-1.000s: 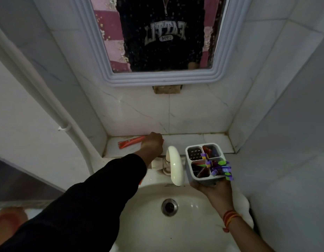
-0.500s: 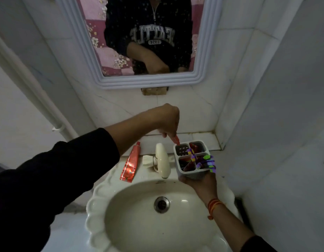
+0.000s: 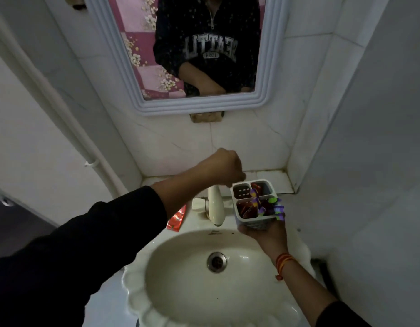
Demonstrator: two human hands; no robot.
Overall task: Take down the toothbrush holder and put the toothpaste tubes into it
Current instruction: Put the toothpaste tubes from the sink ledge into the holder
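Observation:
A white toothbrush holder (image 3: 255, 224) with four compartments rests in my right hand (image 3: 266, 236), which grips it from below over the sink's back right rim. Purple and green toothbrushes (image 3: 272, 207) stick out of its right side. Red toothpaste tubes (image 3: 246, 210) stand in the front left and back right compartments. My left hand (image 3: 224, 168) hovers as a closed fist just above the holder's back left corner, with nothing visible in it. Another red toothpaste tube (image 3: 177, 219) lies on the sink rim left of the tap, partly hidden by my left forearm.
A cream tap (image 3: 215, 208) stands at the back of the oval basin (image 3: 187, 300). A tiled ledge (image 3: 278, 182) runs behind it in the corner. A framed mirror (image 3: 180, 105) hangs above. A white pipe (image 3: 62, 114) runs down the left wall.
The red tube that my left hand was lowering has gone down into the holder. The hand stays closed just above the holder's back left corner. My view has tilted.

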